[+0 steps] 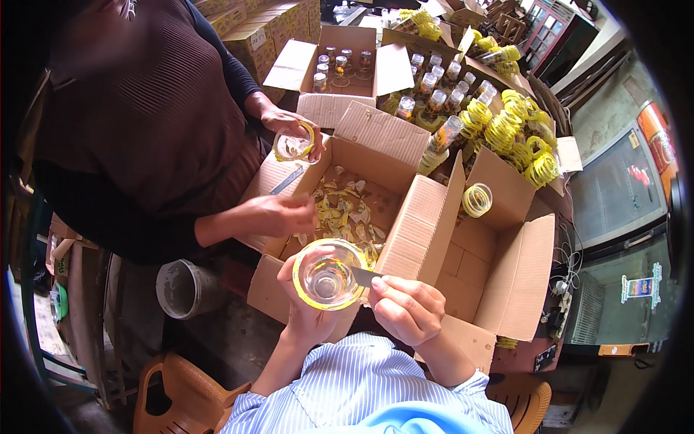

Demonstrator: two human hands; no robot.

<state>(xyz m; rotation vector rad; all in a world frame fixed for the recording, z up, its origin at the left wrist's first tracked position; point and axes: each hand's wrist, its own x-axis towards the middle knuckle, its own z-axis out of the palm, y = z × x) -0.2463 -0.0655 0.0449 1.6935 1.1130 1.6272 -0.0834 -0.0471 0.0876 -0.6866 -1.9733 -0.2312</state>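
My left hand (305, 315) is wrapped round a clear glass jar (327, 284), its mouth tipped up toward me and ringed in yellow. In my right hand (410, 309) a flat dark grey blade (366, 277) is pinched between thumb and fingers, its tip at the right side of the yellow rim. Just beyond the jar, an open cardboard box (365, 155) holds many yellow and whitish scraps (347, 210). Whether the blade cuts into the rim, I cannot tell.
Across the box, a person's hand (278, 119) holds a similar jar (293, 142). Another box (499, 286) on the right contains one jar (477, 200). Capped jars (434, 101) and yellow ring stacks (506, 130) crowd the back. A white bucket (186, 289) stands left.
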